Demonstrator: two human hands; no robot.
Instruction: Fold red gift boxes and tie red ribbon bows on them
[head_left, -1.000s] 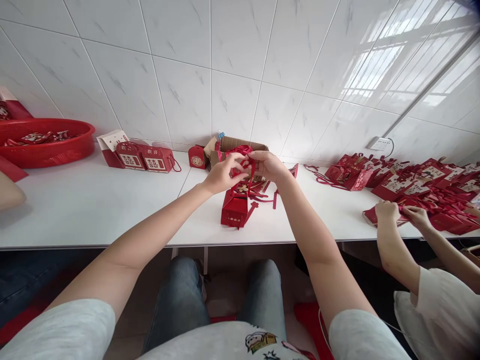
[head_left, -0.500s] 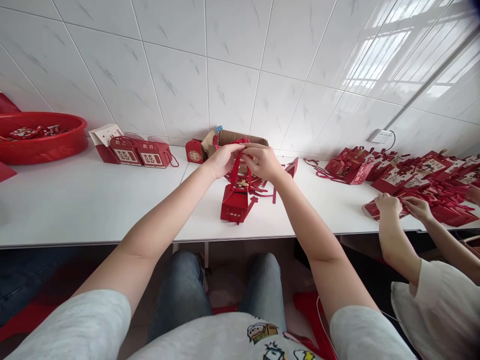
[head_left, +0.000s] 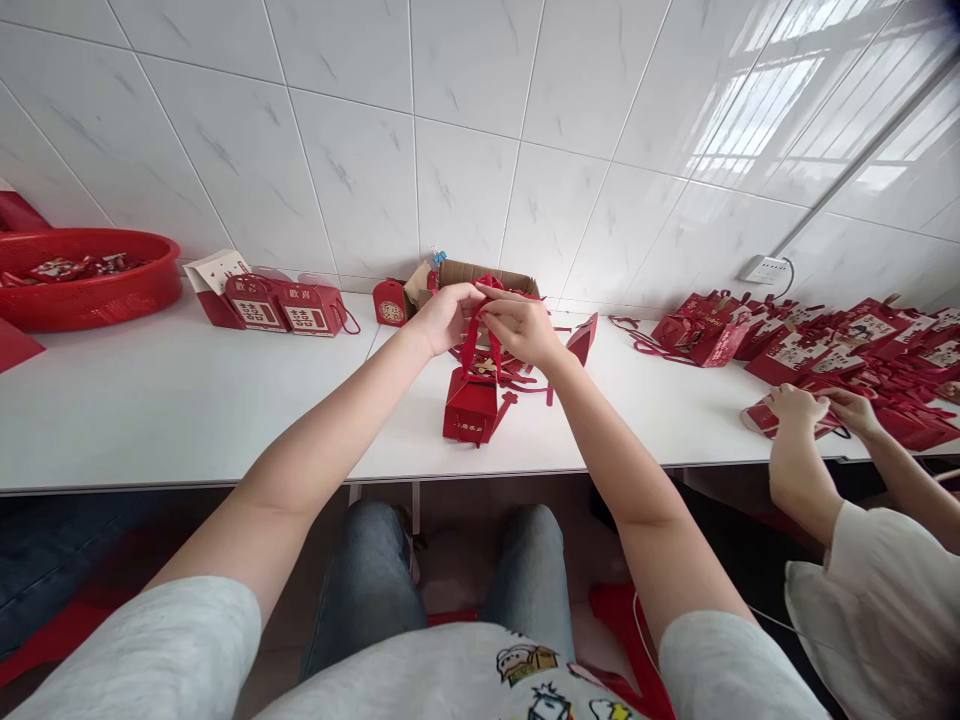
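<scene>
A small red box stands near the front of the white table, with a red ribbon rising from it. Above it, my left hand pinches the ribbon's upper part. My right hand meets it from the other side, its fingers closed on the same ribbon. Behind my hands are loose red ribbons and tags and an open cardboard box, partly hidden.
A red basin of small packets stands far left, beside red gift boxes. Many red boxes are heaped at right, where a person's hands work. A folded red card lies beyond my right wrist.
My fingers have shifted slightly at the top of the ribbon. The other person's hands have moved a little to the right with a red box.
</scene>
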